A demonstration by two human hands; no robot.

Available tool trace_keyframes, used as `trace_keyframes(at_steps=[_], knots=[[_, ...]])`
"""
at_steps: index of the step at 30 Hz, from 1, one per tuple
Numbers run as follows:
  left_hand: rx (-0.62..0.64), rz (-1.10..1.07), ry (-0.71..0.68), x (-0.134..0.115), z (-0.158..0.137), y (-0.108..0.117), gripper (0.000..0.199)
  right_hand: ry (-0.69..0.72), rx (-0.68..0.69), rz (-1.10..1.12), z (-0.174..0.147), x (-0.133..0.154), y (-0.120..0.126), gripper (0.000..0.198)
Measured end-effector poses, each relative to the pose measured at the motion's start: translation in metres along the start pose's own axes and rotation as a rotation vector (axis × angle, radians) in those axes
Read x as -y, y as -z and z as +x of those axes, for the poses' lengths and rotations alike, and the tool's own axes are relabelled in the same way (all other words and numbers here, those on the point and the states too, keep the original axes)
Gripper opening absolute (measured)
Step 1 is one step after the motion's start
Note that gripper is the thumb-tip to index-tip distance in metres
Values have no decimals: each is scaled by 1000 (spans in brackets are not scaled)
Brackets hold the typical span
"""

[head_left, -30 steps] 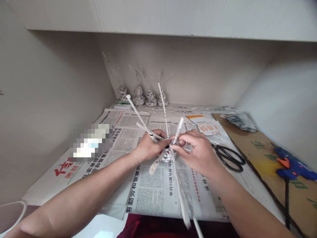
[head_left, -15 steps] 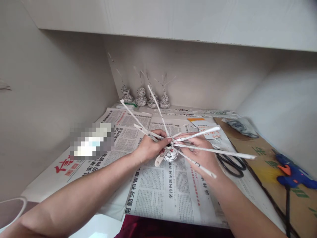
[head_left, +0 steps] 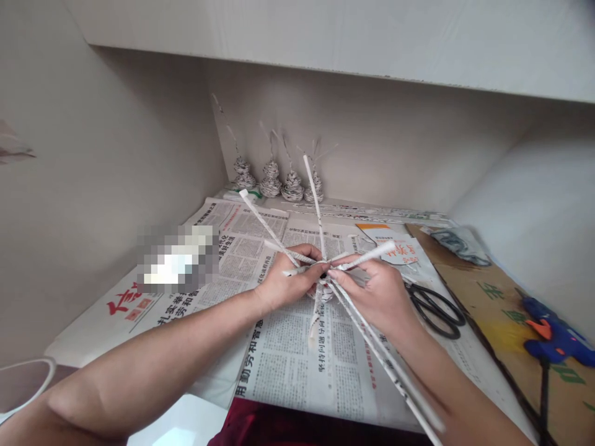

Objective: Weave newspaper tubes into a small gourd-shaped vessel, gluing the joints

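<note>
Left hand (head_left: 297, 272) grips small woven paper piece (head_left: 328, 296), thumb near its dark centre. Right hand (head_left: 369, 279) pinches at base of rolled paper tubes (head_left: 320, 217), which fan out from piece. Newspaper sheets (head_left: 279, 347) underneath. Black-handled scissors (head_left: 437, 310) beside right wrist. Far right: blue glue gun (head_left: 555, 337) on cardboard (head_left: 493, 310). Back wall: four woven gourd shapes (head_left: 271, 179) in row. Pixelated patch left, contents unreadable.

This is looking like a craft nook, possibly in a home, though the view is too tight to be sure. Newspaper (head_left: 279, 362) is covering the surface (head_left: 273, 203); paper rods (head_left: 318, 217) are fanning out, woven figures (head_left: 271, 179) are standing behind, and scissors (head_left: 436, 311) and a glue gun (head_left: 555, 337) are lying rightward.
</note>
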State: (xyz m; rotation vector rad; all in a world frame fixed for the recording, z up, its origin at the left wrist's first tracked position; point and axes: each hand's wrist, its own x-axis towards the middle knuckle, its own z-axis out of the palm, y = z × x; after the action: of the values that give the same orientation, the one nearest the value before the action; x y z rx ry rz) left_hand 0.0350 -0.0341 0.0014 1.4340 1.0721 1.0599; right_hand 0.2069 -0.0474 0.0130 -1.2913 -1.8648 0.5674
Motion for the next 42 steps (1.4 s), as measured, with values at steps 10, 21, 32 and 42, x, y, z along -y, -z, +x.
trace_keyframes(at_steps=[10, 21, 32, 42], knots=[[-2, -101, 37, 7, 2, 0, 21, -181, 39, 374, 3, -17, -5, 23], [60, -111, 50, 7, 1, 2, 22, -218, -57, 291, -1, -15, -11, 31], [74, -96, -41, 0, 1, 1, 14, -405, 32, 687, 5, -15, -10, 34], [90, -263, -110, 18, 7, 0, 22, -522, 213, 775, 9, -20, 5, 34]])
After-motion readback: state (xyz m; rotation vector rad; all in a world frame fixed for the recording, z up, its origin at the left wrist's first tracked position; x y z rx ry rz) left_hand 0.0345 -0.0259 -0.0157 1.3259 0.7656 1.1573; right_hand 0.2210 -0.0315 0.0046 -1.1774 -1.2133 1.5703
